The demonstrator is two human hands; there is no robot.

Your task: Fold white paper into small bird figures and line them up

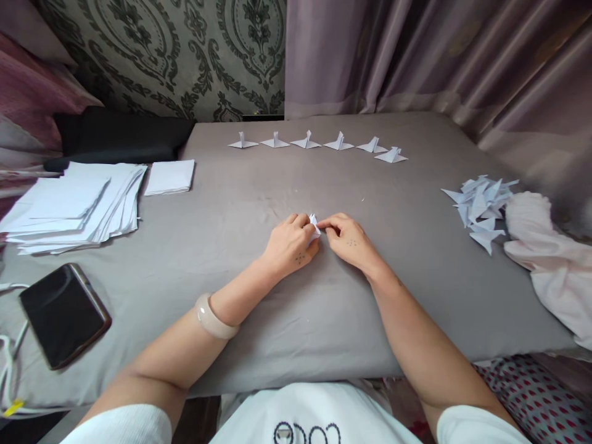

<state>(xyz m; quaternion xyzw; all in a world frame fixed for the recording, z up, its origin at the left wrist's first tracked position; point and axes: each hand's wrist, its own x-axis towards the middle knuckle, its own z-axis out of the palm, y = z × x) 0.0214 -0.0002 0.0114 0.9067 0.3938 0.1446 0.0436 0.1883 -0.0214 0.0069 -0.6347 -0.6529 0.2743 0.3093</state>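
Observation:
Near the middle of the table, my left hand is closed around a small piece of folded white paper, which its fingers partly cover. My right hand meets the same paper from the right with its index fingertip; the other fingers are curled in, and the thumb sits close under the index finger. Farther back stands a row of several white origami cranes with wings spread. More folded paper pieces with pointed ends lie heaped at the right.
White paper sheets are piled at the left beside a smaller stack of squares. A dark-screened device and a white cable lie at the front left. Light pink cloth lies on the right edge; a black item is behind the sheets.

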